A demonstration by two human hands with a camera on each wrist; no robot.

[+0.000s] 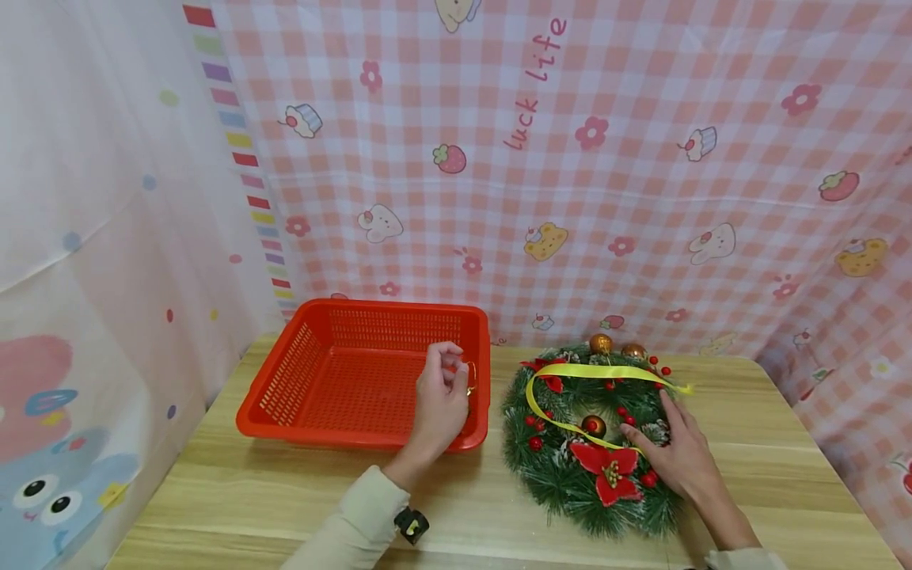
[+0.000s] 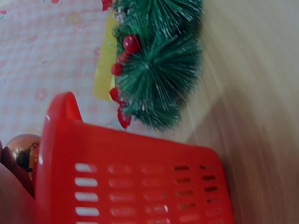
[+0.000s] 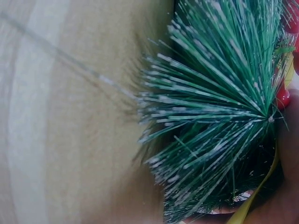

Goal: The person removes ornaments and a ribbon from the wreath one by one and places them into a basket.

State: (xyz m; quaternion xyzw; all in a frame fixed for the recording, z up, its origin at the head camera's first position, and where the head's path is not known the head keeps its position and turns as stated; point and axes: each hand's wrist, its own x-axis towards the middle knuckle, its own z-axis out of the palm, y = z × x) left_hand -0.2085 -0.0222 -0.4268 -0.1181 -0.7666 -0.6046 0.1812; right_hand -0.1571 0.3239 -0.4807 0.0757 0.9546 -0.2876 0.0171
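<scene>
My left hand point(image 1: 443, 396), fingers curled, is over the right side of the red plastic basket point(image 1: 285, 434). It holds a copper-coloured bauble point(image 2: 23, 150), mostly hidden by the hand in the head view, where a thin gold hanging loop point(image 1: 472, 376) shows beside the fingers. A green Christmas wreath point(image 1: 549, 475) lies to the right of the basket. My right hand point(image 1: 682, 453) rests on the wreath's right side with thumb and forefinger spread apart. Its thumb reaches toward the centre hole. Over the wreath lies a yellow ribbon point(image 1: 594, 370).
Red poinsettia flowers point(image 1: 606, 473), red berries point(image 1: 535, 443) and baubles point(image 1: 601, 343) decorate the wreath. Basket and wreath share a wooden table point(image 1: 456, 514). Behind the table hangs a pink checked cloth point(image 1: 541, 190), with a white printed curtain point(image 1: 93, 237) at the left.
</scene>
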